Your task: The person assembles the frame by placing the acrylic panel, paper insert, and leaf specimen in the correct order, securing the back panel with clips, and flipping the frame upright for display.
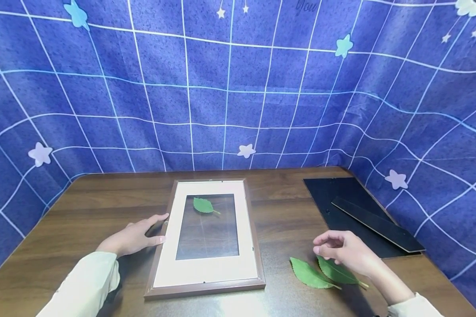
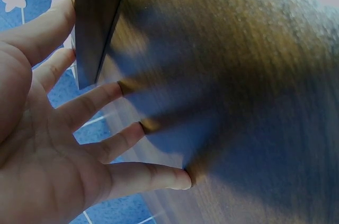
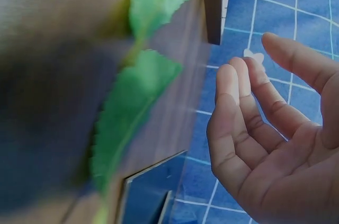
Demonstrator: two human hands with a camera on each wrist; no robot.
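My grip is loose on both sides: from the head view, my left hand has its fingers spread, thumb and forefinger at the left edge of the picture frame, which lies on the wooden table. A green leaf sits in the upper part of the window in the pale mat. My right hand hangs with fingers softly bent over a pair of leaves to the frame's right; beyond them lies a black board with a black strip slanting across it. At the left wrist, my thumb meets the frame's side, though the forefinger's contact is too dim to judge. At the right wrist, my thumb stands apart from the curved fingers, and both leaves lie clear of them.
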